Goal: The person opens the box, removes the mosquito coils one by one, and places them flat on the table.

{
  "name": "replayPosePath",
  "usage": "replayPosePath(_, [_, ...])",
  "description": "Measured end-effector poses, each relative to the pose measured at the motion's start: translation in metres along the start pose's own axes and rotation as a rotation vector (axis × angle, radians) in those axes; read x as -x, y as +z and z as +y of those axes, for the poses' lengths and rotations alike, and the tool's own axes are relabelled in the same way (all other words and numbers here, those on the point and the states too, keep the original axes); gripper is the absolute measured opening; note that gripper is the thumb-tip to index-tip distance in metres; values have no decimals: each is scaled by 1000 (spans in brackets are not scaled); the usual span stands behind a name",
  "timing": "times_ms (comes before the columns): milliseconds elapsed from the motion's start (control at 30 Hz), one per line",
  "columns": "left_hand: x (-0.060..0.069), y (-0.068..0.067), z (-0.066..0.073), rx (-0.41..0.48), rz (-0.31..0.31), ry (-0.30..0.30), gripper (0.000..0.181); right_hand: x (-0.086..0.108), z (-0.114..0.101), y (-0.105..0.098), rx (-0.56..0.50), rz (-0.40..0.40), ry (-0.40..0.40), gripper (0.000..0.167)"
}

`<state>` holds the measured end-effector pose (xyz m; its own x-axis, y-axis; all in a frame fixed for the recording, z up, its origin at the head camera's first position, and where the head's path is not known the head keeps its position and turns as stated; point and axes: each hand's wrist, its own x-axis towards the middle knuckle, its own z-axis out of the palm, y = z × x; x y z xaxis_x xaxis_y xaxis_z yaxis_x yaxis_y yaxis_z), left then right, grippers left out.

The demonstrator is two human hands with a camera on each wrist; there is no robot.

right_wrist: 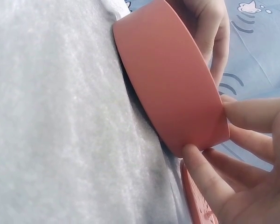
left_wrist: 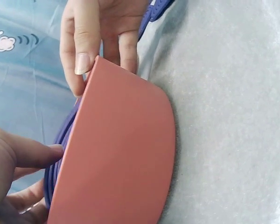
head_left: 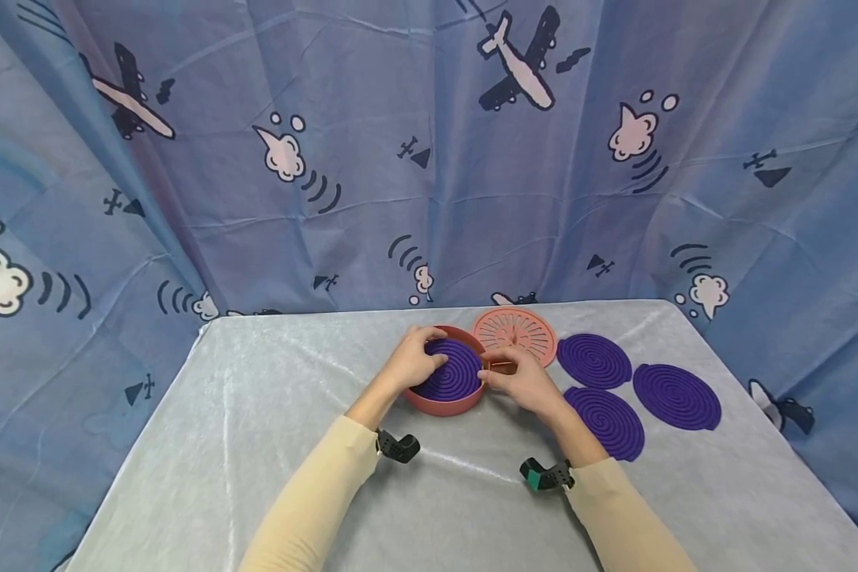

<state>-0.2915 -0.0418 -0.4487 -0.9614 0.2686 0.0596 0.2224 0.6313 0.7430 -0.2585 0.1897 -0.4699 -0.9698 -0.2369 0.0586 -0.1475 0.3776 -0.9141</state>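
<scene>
Purple coil [head_left: 457,372] in the mouth of a dish [head_left: 441,407], mid-frame

The left hand [head_left: 407,361] pinches the coil's edge, which stands above the rim in the left wrist view; the right hand [head_left: 525,381] is clamped on the dish's rim and wall, probably to steady its smooth, round body on the soft-looking cloth [head_left: 186,445]; the ridged spiral looks rubbery and bendy, so perhaps worth guiding by its edge; a slotted lid [head_left: 516,335] and three other coils [head_left: 595,361] lie flat right of centre, seemingly set aside
</scene>
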Motion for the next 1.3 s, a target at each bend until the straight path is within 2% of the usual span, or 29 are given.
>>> replayPosePath(200, [-1,-1,-3,42,31,19,35,1,-2,0,-9,-8,-9,42])
replayPosePath(333, [-1,-3,-4,69,22,38,35,6,-16,0,-9,-15,-2,42])
replayPosePath(433, [-1,-6,-5,114,7,43,36,6,-13,-1,-5,-12,3,42])
replayPosePath(533, [-1,-7,-6,158,-1,29,36,1,0,0,-7,-7,4,43])
replayPosePath(967, [1,-11,-9,255,41,21,38,2,-3,0,-7,2,6,42])
replayPosePath(1100, [3,-18,-6,289,61,35,39,2,-3,1,-16,-1,0,43])
replayPosePath(1300, [8,-38,3,330,84,98,41,1,-3,2,11,7,-12,40])
